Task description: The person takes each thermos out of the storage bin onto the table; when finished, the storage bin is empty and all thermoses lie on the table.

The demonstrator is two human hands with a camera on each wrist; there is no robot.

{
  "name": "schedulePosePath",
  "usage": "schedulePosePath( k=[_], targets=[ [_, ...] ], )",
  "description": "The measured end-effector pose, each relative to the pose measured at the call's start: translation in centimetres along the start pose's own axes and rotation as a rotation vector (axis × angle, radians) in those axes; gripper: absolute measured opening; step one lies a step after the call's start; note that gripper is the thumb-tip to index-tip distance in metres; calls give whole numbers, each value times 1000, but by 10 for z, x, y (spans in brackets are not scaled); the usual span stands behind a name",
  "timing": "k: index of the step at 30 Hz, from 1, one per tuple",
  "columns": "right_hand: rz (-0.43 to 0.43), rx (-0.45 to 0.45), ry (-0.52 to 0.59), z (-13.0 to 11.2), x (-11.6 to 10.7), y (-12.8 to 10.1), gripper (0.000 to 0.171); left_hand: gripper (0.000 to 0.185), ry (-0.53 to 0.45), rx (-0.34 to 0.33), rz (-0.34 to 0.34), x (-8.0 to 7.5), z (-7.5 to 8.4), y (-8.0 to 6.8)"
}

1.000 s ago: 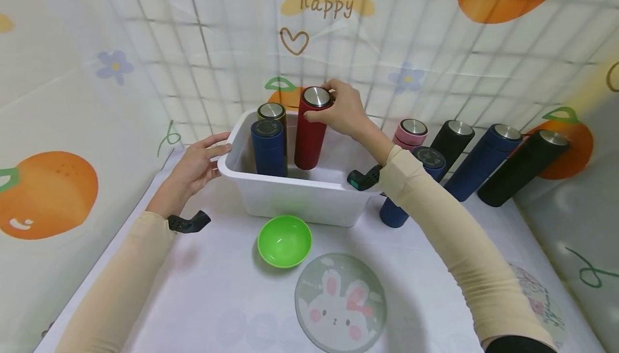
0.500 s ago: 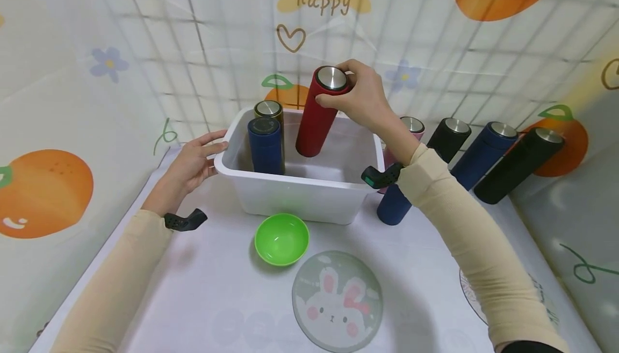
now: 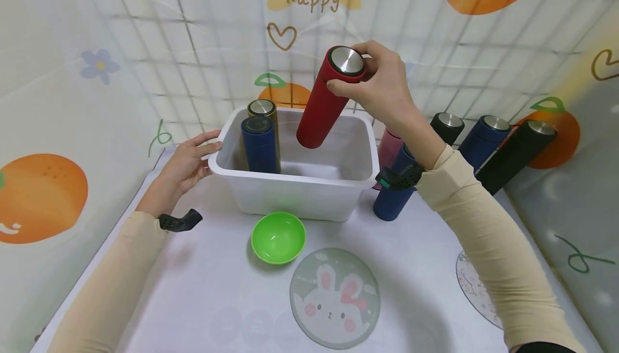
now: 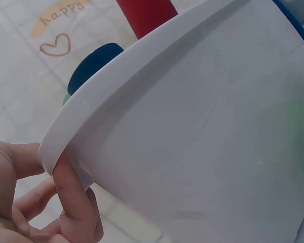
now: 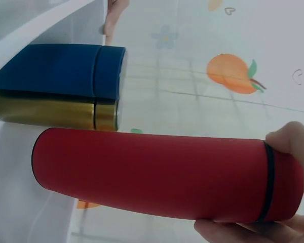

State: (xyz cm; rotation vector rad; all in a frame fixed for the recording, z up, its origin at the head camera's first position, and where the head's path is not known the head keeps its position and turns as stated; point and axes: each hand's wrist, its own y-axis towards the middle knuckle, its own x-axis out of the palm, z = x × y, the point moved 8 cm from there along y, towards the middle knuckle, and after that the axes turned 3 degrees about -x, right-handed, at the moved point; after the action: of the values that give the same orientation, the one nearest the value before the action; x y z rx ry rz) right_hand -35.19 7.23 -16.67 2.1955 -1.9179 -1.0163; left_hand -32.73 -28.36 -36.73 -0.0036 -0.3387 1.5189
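My right hand (image 3: 387, 81) grips a red thermos (image 3: 326, 98) near its steel-topped lid, fingers and thumb round the upper end. The thermos leans with its lid to the right, and its base is raised off the floor of a white plastic bin (image 3: 295, 194). In the right wrist view the red thermos (image 5: 152, 174) lies across the picture beside the others. My left hand (image 3: 186, 165) pinches the bin's left rim, with fingers under the lip (image 4: 73, 187). Inside the bin's left end stand a blue thermos (image 3: 261, 146) and, behind it, a gold thermos (image 3: 271, 111).
Right of the bin stand a pink thermos (image 3: 387, 151) and a blue one (image 3: 389, 202), partly behind my right wrist. Farther right are black (image 3: 447, 127), blue (image 3: 486, 138) and dark (image 3: 517, 154) thermoses. A green bowl (image 3: 278, 239) and round rabbit mat (image 3: 333, 299) lie in front.
My right hand has raised the red thermos up and to the right, tilting it further, its base coming up from the bin's floor. My left hand keeps its hold on the rim.
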Motion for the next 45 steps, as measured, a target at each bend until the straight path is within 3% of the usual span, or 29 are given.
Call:
schedulePosePath(
  k=[21,35,45],
  targets=[
    [108,-148,38,-34,-49,-42,48,59,-14,-4,-2,-1,-1,2],
    [159,-232,7,-48,-79,-72,49,60,0,-9,7,-1,-1,1],
    [147,-221,236,-43,-97,-92,48,60,12,-6,12,-1,0,1]
  ],
)
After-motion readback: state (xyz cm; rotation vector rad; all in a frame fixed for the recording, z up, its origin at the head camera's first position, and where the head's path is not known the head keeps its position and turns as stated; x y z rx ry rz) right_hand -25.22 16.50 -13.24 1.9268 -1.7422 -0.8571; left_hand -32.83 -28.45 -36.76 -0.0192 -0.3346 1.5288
